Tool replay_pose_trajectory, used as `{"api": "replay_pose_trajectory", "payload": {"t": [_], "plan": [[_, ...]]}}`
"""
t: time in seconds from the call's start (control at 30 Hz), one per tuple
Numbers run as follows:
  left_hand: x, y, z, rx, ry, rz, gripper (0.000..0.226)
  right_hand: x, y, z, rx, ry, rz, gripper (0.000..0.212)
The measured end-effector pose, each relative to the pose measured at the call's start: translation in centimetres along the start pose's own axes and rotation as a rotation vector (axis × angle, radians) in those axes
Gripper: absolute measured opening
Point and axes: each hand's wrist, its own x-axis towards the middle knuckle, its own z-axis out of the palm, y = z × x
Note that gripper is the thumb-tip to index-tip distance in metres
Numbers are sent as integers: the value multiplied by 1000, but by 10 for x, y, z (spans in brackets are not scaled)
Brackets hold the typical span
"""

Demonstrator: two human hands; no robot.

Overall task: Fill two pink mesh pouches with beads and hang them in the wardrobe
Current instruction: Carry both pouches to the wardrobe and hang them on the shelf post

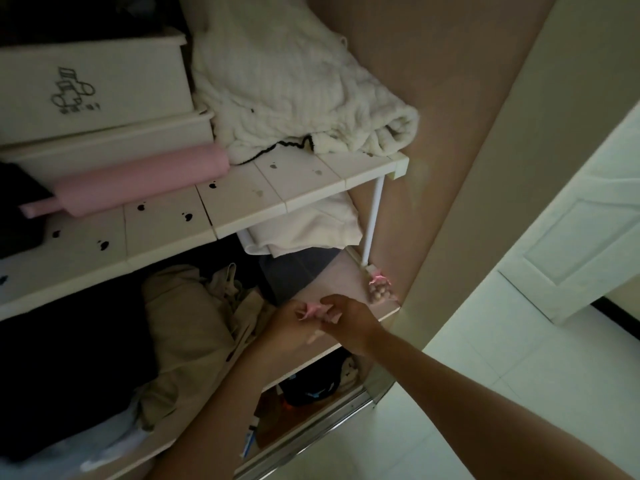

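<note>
Pink pouch (313,311): mostly covered by left hand (289,323) and right hand (349,322), contents unseen. Storage box (86,88): cut off at left edge. Dark lower-shelf items (311,384): too dim to identify.

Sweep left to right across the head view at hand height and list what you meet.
Black clothes → beige garment → left hand → pink pouch, pinched by both hands → right hand → bead-filled pouch at the shelf leg → white door.

Home wardrobe: shelves (277,199) of folded clothes (291,84), storage boxes (93,88).
</note>
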Motion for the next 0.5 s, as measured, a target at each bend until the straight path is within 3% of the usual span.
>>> {"api": "replay_pose_trajectory", "payload": {"t": [0.07, 0.23, 0.33, 0.37, 0.5], "plan": [[-12, 14, -2, -50, -8, 0, 28, -13, -1, -17, 16, 25, -60, 51], [-56, 67, 10, -286, 95, 147, 25, -60, -10, -67, 44, 202, -301, 43], [-89, 116, 18, -362, 211, 253, 10, -93, -16, -98, 80, 321, -538, 42], [-101, 133, 21, -387, 262, 277, 3, -102, -19, -109, 66, 357, -624, 45], [-144, 187, 26, -367, 365, 353, 9, -137, -41, -155, -14, 428, -822, 59]]}}
